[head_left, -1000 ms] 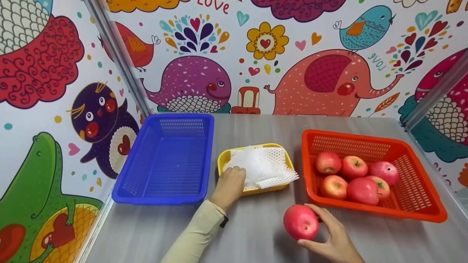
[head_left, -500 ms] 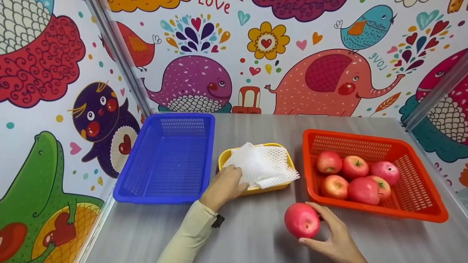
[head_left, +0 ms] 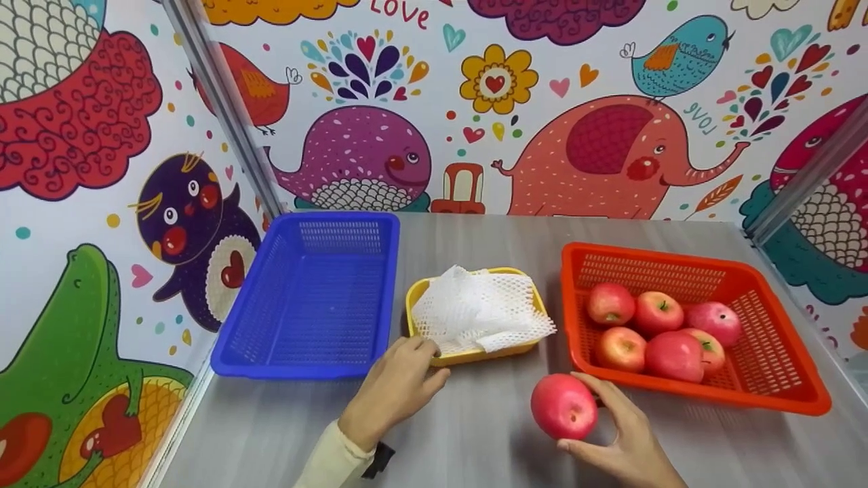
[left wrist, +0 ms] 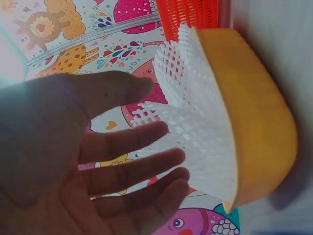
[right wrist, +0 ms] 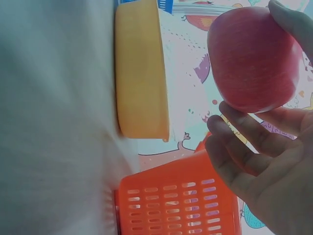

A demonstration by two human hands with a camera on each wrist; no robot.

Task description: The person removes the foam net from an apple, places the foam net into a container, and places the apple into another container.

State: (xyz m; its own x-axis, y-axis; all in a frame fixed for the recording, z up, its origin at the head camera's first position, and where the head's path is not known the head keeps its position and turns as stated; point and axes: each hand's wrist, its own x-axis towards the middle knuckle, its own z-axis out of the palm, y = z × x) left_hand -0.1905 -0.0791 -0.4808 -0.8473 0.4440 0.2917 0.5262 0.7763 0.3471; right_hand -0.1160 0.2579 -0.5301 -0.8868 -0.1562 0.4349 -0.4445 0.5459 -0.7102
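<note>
A red apple is held between the thumb and fingers of my right hand, above the table in front of the red basket. In the right wrist view the same apple is gripped at its sides. My left hand hovers at the near left corner of a small yellow basket. White foam netting fills that basket and hangs over its rim. The left wrist view shows the left hand with fingers spread and nothing held, just beside the netting.
To the left stands a blue basket with nothing visible in it. A red basket on the right contains several apples. The grey table meets walls printed with cartoon animals at the back and sides.
My left hand has drawn back from the netting toward the near left, and its fingers have loosened. The right hand and its apple have barely moved.
</note>
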